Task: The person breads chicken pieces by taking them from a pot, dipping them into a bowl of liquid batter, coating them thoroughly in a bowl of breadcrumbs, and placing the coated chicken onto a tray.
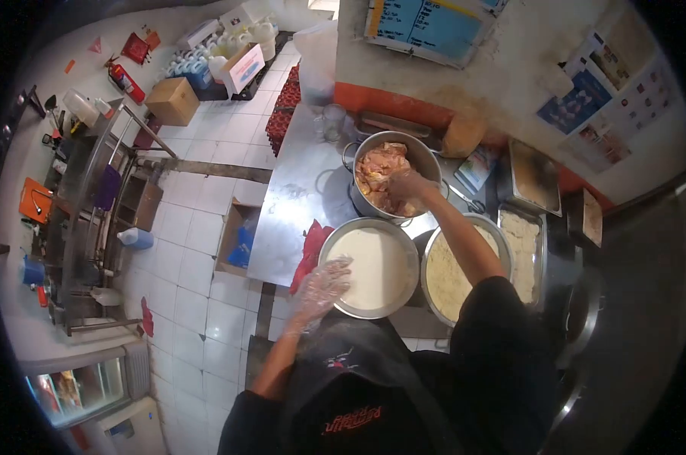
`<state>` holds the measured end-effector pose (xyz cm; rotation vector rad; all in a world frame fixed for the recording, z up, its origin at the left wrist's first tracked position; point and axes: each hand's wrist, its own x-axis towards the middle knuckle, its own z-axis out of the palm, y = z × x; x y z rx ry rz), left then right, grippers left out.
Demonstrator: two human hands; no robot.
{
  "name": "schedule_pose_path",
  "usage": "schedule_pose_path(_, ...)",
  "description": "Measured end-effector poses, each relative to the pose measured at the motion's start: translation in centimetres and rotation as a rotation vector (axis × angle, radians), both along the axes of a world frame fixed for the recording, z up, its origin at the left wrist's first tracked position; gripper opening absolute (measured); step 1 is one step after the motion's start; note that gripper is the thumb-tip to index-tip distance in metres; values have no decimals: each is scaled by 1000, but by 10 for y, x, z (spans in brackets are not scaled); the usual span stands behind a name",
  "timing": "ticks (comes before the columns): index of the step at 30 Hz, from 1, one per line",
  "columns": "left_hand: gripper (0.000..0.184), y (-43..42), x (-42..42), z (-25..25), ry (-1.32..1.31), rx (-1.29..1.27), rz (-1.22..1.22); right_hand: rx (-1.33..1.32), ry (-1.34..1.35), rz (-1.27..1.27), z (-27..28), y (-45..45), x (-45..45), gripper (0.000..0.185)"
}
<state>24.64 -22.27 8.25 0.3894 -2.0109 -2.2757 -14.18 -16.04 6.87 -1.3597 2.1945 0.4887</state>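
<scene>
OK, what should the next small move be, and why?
Probably lift some meat with the right hand toward the white-filled bowl: that hand is down in the pot, the bowl stands beside it, and the left hand is at the bowl's rim.

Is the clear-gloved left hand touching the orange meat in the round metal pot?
Apart: in the head view, the left hand is outside the pot holding the meat.

pot (425,159) — smooth metal | table (286,193) — glossy metal | glove (322,290): crinkled, shiny plastic | carton (172,101): matt cardboard
</scene>
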Motion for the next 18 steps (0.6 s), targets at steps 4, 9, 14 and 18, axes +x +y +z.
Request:
schedule_pose_path(4, 57, -35, 13, -25, 62, 109, 102, -434, 18, -257, -41, 6, 12, 46)
schedule_pose_path(9, 52, -47, 13, -14, -32, 109, -26, -594, 14, -473, -34, -1, 26, 42)
schedule_pose_path(14, 43, -40, 6, -8, -18, -39, -59, -674, 121, -645, -6, -27, 66, 42)
schedule_pose_path(18, 44, -34, 3, -8, -3, -4, -86, -666, -128, -460, 11, -18, 69, 45)
